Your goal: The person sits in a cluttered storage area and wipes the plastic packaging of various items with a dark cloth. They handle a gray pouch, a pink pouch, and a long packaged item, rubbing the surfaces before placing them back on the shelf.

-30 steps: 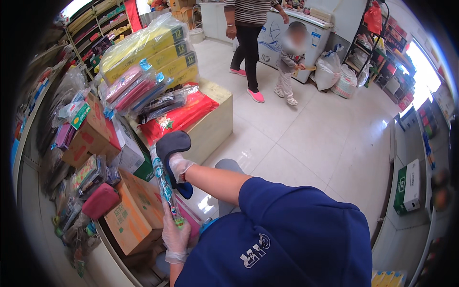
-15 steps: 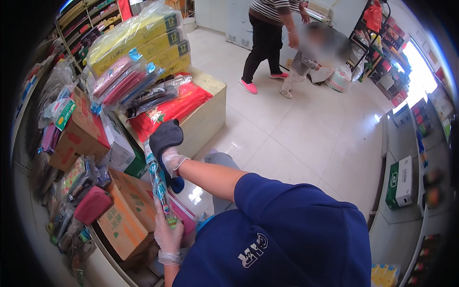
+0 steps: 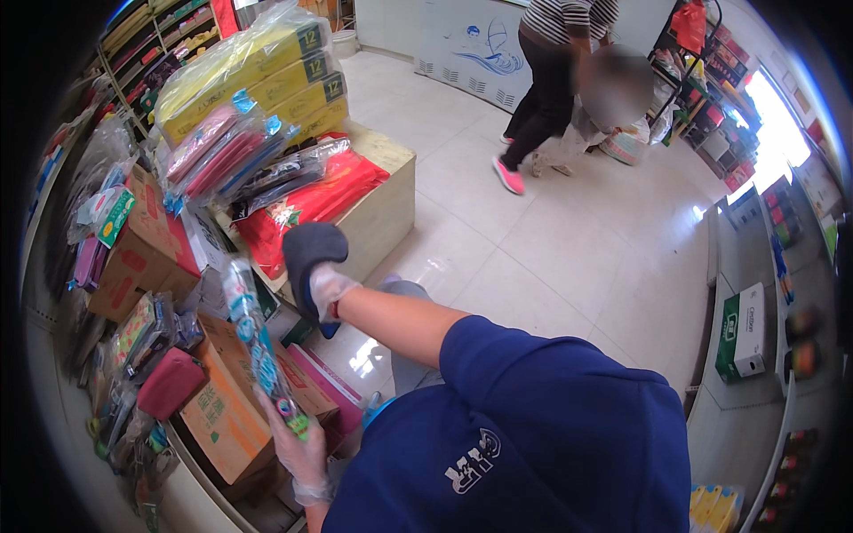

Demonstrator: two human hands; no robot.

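Note:
My left hand (image 3: 304,455), in a clear thin glove, is closed round the lower end of a long slim package (image 3: 259,354) with blue-teal print and a green end. What the package contains is unclear. The package stands tilted, its top leaning left over the cardboard boxes. My gloved right hand (image 3: 330,286) grips a dark grey cloth (image 3: 313,247) with blue on its lower side. The cloth bends over the hand and hides most of the fingers. It hangs by the front corner of the pale stand, just right of the package and apart from it.
On the pale stand (image 3: 391,182) lie yellow packs (image 3: 293,84), pink bagged goods (image 3: 213,147) and a red package (image 3: 324,191). Open cardboard boxes (image 3: 222,400) crowd the left. Grey shelves (image 3: 746,355) line the right. A person (image 3: 542,80) bends over a child (image 3: 577,133) behind.
The package has swung left with my left hand, away from the cloth. My right hand has shifted slightly right with the cloth. The person and child behind have moved right.

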